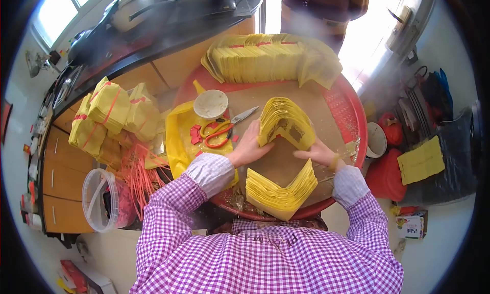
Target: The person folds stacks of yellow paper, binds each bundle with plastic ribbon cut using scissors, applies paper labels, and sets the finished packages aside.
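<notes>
Between my two hands is a bent stack of yellow paper (287,121), folded into a V shape. My left hand (251,145) grips its left side, and my right hand (321,154) presses its right side with the thumb in front. Closer to my body, a second V-shaped yellow paper stack (282,194) rests on the round red table (360,141). Left of my left hand lie scissors (229,126) with orange handles, beside small red paper pieces (196,134). A white bowl (211,104) sits behind them.
A long row of yellow paper (260,59) lines the table's far side. Tied yellow bundles (109,108), pink strings (143,174) and a clear bucket (101,199) stand at left. A person (324,11) stands beyond the table. A red stool (383,176) is at right.
</notes>
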Demonstrator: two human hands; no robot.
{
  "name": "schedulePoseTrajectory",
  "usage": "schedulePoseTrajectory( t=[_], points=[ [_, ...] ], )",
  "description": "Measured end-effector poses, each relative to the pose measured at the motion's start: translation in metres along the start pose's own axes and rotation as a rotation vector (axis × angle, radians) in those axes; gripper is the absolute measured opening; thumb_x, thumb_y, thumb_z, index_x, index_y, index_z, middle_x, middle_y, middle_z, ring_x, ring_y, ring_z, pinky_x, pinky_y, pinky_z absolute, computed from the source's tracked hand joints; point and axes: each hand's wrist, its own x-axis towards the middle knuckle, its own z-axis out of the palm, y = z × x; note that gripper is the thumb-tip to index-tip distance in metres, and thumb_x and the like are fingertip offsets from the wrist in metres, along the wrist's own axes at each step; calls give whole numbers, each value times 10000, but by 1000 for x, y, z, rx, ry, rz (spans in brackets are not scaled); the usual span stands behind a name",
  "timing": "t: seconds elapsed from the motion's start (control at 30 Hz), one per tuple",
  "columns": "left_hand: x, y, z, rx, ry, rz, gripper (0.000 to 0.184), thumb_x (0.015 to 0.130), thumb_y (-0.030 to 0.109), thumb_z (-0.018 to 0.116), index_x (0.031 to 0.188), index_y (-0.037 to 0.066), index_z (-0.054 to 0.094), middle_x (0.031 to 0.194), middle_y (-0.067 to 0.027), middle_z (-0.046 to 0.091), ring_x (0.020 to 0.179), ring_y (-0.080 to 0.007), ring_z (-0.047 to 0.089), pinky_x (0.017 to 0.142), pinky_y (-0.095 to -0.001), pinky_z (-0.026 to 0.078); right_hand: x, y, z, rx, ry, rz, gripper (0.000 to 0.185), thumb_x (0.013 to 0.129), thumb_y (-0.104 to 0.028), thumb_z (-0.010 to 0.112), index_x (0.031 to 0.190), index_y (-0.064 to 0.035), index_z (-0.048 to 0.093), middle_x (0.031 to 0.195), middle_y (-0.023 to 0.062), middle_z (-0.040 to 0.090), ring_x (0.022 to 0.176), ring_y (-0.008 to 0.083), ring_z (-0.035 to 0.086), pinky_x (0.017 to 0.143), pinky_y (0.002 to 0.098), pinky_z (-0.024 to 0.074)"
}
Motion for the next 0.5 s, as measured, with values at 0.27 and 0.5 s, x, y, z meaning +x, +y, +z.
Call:
schedulePoseTrajectory(
  t=[0.27, 0.5],
  points=[
    [3, 25, -25, 42, 116, 109, 601, 776, 191, 680, 1296, 17, 432, 1239, -202, 507, 1093, -348, 498, 898, -389, 427, 31, -21, 30, -465, 141, -351, 724, 781, -35, 668, 1421, -52, 330, 1348, 172, 401, 1204, 313, 437, 1042, 382, 357],
    [-36, -7, -14, -25, -162, 78, 553, 814, 215, 663, 1265, -34, 462, 1222, -220, 521, 1090, -329, 512, 914, -381, 428, -6, -6, 36, -500, -39, -10, 557, 815, -74, 672, 1324, -26, 452, 1272, 171, 485, 1091, 285, 527, 971, 355, 421]
  ],
)
